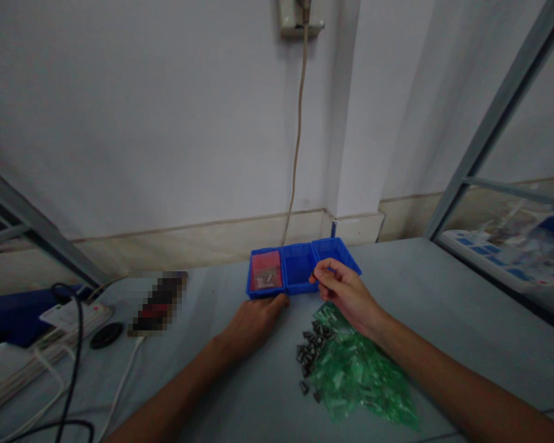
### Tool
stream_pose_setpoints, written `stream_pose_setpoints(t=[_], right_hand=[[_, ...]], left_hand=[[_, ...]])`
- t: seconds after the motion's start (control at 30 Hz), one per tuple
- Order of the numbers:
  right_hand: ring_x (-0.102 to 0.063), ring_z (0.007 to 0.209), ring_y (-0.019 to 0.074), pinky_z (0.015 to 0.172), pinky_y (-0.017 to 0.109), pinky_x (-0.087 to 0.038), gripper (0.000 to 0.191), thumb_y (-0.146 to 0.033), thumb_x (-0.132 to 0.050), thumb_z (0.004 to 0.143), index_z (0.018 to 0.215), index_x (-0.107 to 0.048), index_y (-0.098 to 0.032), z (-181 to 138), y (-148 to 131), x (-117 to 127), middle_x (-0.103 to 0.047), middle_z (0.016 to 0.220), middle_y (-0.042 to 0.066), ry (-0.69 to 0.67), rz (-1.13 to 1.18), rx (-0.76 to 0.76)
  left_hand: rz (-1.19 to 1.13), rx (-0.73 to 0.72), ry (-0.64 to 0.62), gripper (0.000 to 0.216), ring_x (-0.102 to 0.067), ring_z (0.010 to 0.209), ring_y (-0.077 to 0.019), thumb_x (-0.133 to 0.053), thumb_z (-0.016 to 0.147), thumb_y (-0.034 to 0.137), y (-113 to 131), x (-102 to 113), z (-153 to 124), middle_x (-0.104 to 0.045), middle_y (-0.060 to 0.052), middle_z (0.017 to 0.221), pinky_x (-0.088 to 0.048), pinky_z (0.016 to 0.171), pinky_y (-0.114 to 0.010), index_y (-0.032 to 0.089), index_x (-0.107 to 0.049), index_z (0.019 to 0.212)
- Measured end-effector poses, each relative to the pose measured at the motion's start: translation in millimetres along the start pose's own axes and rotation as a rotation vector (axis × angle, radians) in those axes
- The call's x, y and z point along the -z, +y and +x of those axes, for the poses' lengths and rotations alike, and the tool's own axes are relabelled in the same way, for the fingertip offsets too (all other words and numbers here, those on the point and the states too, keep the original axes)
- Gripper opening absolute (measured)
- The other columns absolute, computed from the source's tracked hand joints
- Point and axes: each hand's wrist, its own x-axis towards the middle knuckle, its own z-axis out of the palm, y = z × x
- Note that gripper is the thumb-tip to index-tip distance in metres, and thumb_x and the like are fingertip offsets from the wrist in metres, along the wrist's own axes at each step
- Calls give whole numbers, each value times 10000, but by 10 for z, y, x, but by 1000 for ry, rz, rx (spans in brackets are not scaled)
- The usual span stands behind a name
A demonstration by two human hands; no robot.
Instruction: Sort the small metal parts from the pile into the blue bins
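My right hand (pixel 344 289) is raised over the front right of a blue tray (pixel 289 291), its thumb and fingers pinched together. Whatever is between the fingertips is too small and dim to make out. Resting on the table at the tray's front left edge, my left hand (pixel 258 317) lies with its index finger extended along the rim; its other fingers are partly hidden. A pile of small dark metal cylindrical pieces (pixel 311 351) spills beside a crumpled green plastic bag (pixel 360 375), below my right hand. In the tray's left compartment are a pink sheet (pixel 264 261) and a small clear bag (pixel 266 278).
A blurred-out dark device (pixel 159 306) with a white cable lies on the left. Beside it are a black round disc (pixel 106 335), a power strip (pixel 74 329) and cables. Metal frame bars (pixel 493 92) rise at both sides; a wall stands behind the table (pixel 212 381).
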Motion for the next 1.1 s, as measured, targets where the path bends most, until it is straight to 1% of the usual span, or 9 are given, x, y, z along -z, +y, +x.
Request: stream_pose_setpoints(t=[0.17, 0.3, 0.47, 0.53, 0.7, 0.77, 0.83, 0.93, 1.1], right_hand=[[-546, 676, 144, 601, 272, -395, 247, -371, -831, 779, 886, -672, -214, 2, 6, 13, -713, 875, 31, -10, -215, 97], [-526, 658, 133, 613, 274, -379, 271, -335, -877, 722, 856, -676, -211, -11, 1, 13, -719, 898, 24, -22, -269, 99], [-561, 706, 144, 609, 261, -388, 279, -352, -862, 750, 921, -695, -210, -16, 12, 10, -718, 894, 31, -60, -159, 24], [-538, 668, 132, 573, 253, -368, 265, -368, -837, 784, 941, -704, -201, -19, 3, 3, -715, 877, 38, -55, -110, 4], [-320, 479, 60, 464, 245, -236, 286, -450, -774, 846, 859, -679, -181, -22, -36, -20, -685, 807, 28, -61, 75, -36], [-233, 443, 42, 441, 241, -191, 320, -477, -760, 857, 830, -659, -174, -17, -39, -20, -636, 727, 1, -76, 149, -73], [-182, 430, 37, 431, 237, -172, 356, -501, -739, 873, 800, -635, -169, -10, -36, -10, -549, 637, -34, -99, 203, -112], [-164, 438, 44, 432, 225, -181, 403, -523, -720, 887, 751, -576, -172, -2, -31, 9, -437, 585, -66, -163, 281, -194], [-131, 441, 61, 426, 218, -175, 441, -513, -686, 922, 693, -494, -188, -5, -42, 18, -331, 540, -93, -255, 376, -281]], left_hand=[[-6, 0, -13, 236, -699, 851, -227, -353, 1089, 300, 9, 23, 5, -722, -53, 998, -519, 692, -294, 244, -551, 1204], [-22, -5, -14, 246, -701, 853, -221, -347, 1090, 298, 2, 22, 4, -722, -60, 1015, -526, 711, -294, 235, -550, 1214], [-29, -19, 5, 238, -703, 869, -223, -350, 1088, 285, -11, -1, -2, -724, -53, 1024, -529, 720, -297, 242, -543, 1220], [-22, -16, 4, 235, -702, 858, -220, -359, 1085, 288, -8, -1, -1, -724, -52, 1017, -530, 713, -294, 244, -550, 1215], [-12, -3, 1, 234, -705, 865, -209, -383, 1072, 279, -7, -10, 6, -727, -62, 1012, -533, 727, -278, 242, -562, 1218], [-20, -1, -2, 232, -708, 879, -211, -384, 1073, 280, -13, -19, 5, -729, -57, 1024, -534, 735, -281, 250, -556, 1226], [-23, 6, -1, 235, -711, 883, -213, -375, 1078, 282, -17, -26, 3, -732, -51, 1038, -531, 735, -284, 257, -550, 1234], [-20, 8, -1, 242, -710, 865, -215, -365, 1084, 290, -20, -27, 0, -735, -50, 1033, -525, 722, -287, 257, -549, 1237], [-32, -7, -1, 229, -713, 887, -221, -364, 1089, 292, -19, -19, 2, -737, -39, 1051, -522, 726, -296, 263, -541, 1232]])
